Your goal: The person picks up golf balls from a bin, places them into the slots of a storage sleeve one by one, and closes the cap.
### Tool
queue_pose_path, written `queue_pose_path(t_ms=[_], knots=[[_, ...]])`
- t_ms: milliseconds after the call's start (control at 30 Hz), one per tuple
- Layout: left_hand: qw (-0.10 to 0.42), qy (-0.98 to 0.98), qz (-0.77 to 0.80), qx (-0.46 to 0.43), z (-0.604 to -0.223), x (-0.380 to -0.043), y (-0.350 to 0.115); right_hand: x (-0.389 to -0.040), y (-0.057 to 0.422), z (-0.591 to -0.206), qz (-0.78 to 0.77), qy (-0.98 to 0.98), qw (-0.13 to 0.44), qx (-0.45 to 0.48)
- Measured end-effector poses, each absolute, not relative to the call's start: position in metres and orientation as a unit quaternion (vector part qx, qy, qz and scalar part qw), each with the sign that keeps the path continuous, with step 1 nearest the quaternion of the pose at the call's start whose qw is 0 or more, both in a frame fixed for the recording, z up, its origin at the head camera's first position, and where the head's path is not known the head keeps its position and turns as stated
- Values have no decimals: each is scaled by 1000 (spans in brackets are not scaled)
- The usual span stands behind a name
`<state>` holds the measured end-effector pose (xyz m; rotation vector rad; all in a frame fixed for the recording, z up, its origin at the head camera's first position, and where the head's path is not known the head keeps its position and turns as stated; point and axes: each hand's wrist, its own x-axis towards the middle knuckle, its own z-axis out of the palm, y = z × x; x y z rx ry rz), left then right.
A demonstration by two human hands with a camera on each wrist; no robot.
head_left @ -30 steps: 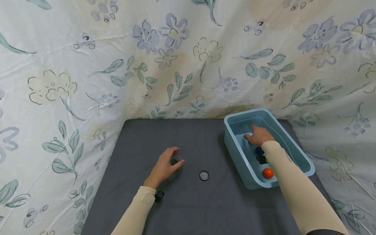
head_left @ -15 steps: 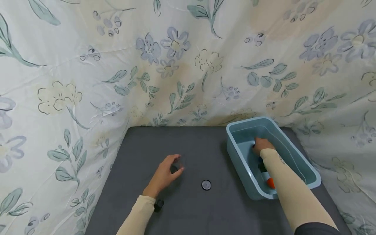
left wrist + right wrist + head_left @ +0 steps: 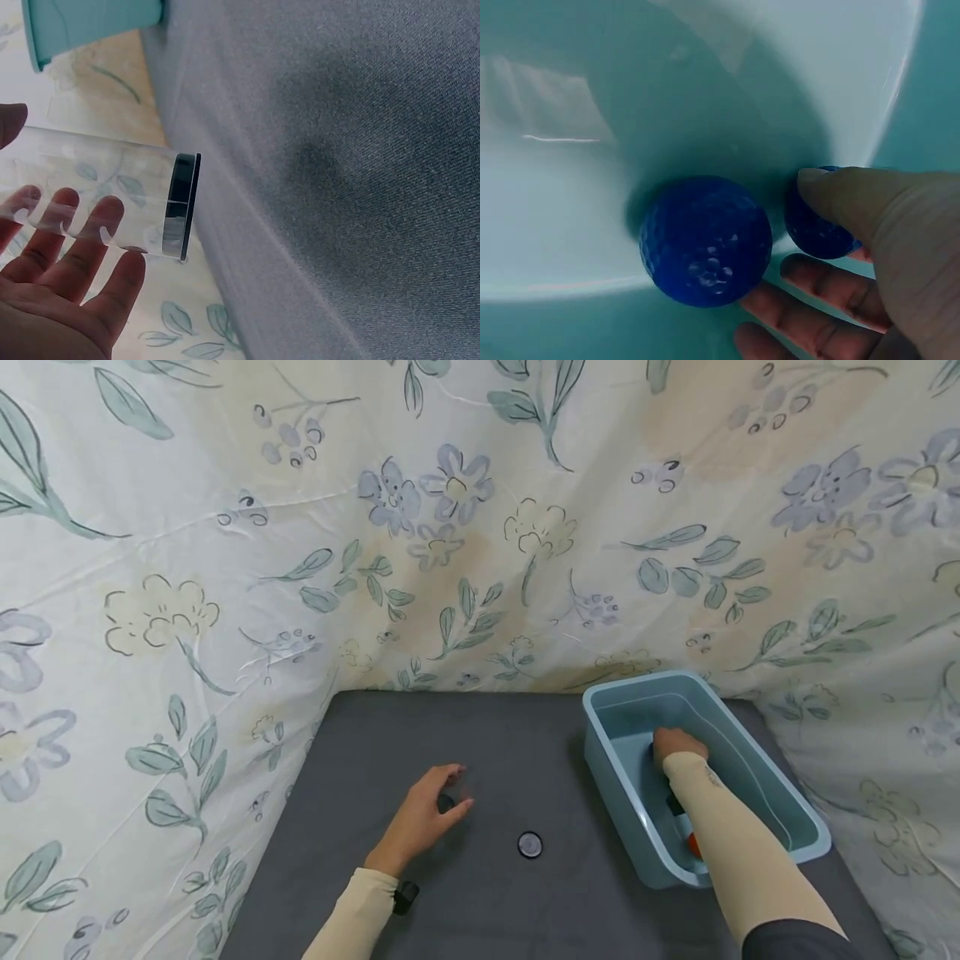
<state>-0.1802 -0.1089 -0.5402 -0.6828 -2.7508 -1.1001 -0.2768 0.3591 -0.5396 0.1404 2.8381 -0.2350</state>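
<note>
Head view: floral cloth (image 3: pixel 161 710) hangs behind and along both sides of the dark grey bench (image 3: pixel 450 727). At the left, your cream sleeve (image 3: pixel 352 914) reaches in from the bottom edge, with a small black device (image 3: pixel 406 897) at its cuff. Your left hand (image 3: pixel 416 822) is wrapped round a clear cylinder (image 3: pixel 142 180), the thumb along one side and the fingers along the other. In the left wrist view the cylinder's black end (image 3: pixel 180 206) faces the bench; you cannot tell from these views whether it touches the surface. To the right of that hand, a small black-rimmed disc (image 3: pixel 529 845) with a pale grey centre lies flat on the bench, between your hand and the blue bin (image 3: pixel 619 802).

The bin stands at the right of the bench, and your right hand (image 3: pixel 677 746) is down inside it. The right wrist view shows you pinching a blue ball (image 3: pixel 814 225), thumb over its upper side. Just left of it in that view, a second blue ball (image 3: pixel 705 247), dimpled, rests in the bin close to your fingertips. Back in the head view, a dark item (image 3: pixel 674 805) and an orange ball (image 3: pixel 694 845) sit in the bin, both partly hidden by your right sleeve (image 3: pixel 738 852).
</note>
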Motion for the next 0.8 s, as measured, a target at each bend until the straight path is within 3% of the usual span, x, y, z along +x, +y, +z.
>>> queue_pose_path(t_ms=[400,800], knots=[[33,-899,-370,-232,-537,-175,-107,-264,351,-509,-116,982,132,67],[30,-897,-371,-241,-529,-171,-105,-232,331,-464,-159,985,59,35]])
